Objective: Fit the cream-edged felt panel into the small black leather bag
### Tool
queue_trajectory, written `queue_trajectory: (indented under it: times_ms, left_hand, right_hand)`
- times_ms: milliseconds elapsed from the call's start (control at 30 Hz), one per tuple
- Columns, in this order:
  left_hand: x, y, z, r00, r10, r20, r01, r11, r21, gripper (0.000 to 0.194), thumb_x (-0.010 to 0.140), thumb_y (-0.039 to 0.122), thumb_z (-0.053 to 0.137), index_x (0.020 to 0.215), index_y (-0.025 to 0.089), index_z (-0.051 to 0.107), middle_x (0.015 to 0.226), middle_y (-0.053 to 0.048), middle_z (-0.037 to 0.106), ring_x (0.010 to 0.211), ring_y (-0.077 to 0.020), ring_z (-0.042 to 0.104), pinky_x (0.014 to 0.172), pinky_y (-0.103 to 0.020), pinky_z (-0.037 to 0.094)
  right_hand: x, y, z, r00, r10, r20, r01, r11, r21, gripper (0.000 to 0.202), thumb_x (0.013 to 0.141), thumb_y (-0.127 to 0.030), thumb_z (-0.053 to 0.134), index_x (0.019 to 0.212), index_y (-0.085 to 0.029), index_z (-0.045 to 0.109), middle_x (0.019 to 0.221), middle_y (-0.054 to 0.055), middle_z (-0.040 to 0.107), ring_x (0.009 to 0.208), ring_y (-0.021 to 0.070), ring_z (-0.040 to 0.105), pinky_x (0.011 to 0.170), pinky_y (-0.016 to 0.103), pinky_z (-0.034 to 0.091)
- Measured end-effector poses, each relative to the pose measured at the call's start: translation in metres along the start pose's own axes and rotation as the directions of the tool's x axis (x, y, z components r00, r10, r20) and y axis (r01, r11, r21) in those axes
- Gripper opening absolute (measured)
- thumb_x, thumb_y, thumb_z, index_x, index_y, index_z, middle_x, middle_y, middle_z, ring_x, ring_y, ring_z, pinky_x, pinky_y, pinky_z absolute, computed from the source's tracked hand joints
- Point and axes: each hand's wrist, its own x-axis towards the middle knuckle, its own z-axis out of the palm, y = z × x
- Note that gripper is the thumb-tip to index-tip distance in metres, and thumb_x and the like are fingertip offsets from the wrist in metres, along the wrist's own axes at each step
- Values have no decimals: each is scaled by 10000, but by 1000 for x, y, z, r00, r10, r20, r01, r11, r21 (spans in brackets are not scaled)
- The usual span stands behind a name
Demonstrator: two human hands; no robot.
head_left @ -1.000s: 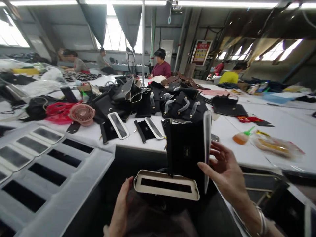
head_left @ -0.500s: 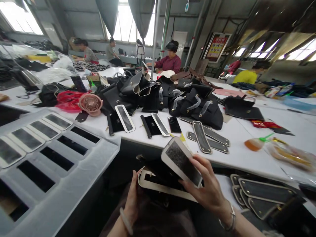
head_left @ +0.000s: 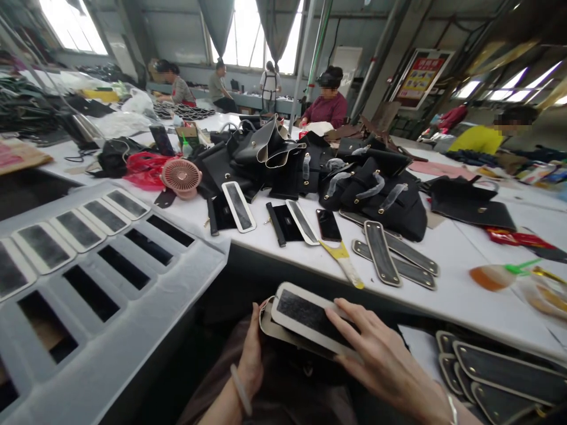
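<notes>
My left hand is closed around the left end of a dark bag, whose pale rim faces up on my lap. Over that rim lies a long panel with rounded corners, a white border and a black centre. My right hand grips the panel's right end, fingers on top and thumb at the near edge. The panel's left end rests close to the bag's rim near my left fingertips. Most of the bag's body is hidden in shadow below.
On the left, white-bordered panels lie on a grey slotted sheet. Ahead are a phone, a yellow-handled spatula, studded dark strips, a pink fan and piled black bags. More strips sit at right.
My right hand has lowered the panel from a steep tilt above the bag until it lies along the rim. My left hand still holds the bag. The camera view has shifted left.
</notes>
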Motion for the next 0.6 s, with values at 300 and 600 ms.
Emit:
queue_trajectory:
  times_ms: [300, 600]
  left_hand:
    - [-1, 3, 5, 999, 52, 7, -52, 998, 32, 595, 841, 601, 544, 1298, 222, 578, 1254, -78, 655, 1228, -332, 537, 1111, -457, 317]
    - [-1, 0, 5, 1000, 9, -1, -9, 1000, -17, 582, 860, 571, 537, 1302, 194, 573, 1243, -103, 658, 1215, -336, 548, 1097, -477, 336]
  right_hand:
    - [2, 14, 5, 979, -22, 204, 5, 996, 85, 704, 793, -306, 658, 1440, -229, 391, 1412, 197, 479, 1249, 336, 517, 982, 477, 499]
    - [15, 3, 12, 985, -31, 169, 14, 995, 95, 691, 802, -259, 650, 1440, -211, 390, 1424, 199, 460, 1238, 354, 520, 994, 523, 479]
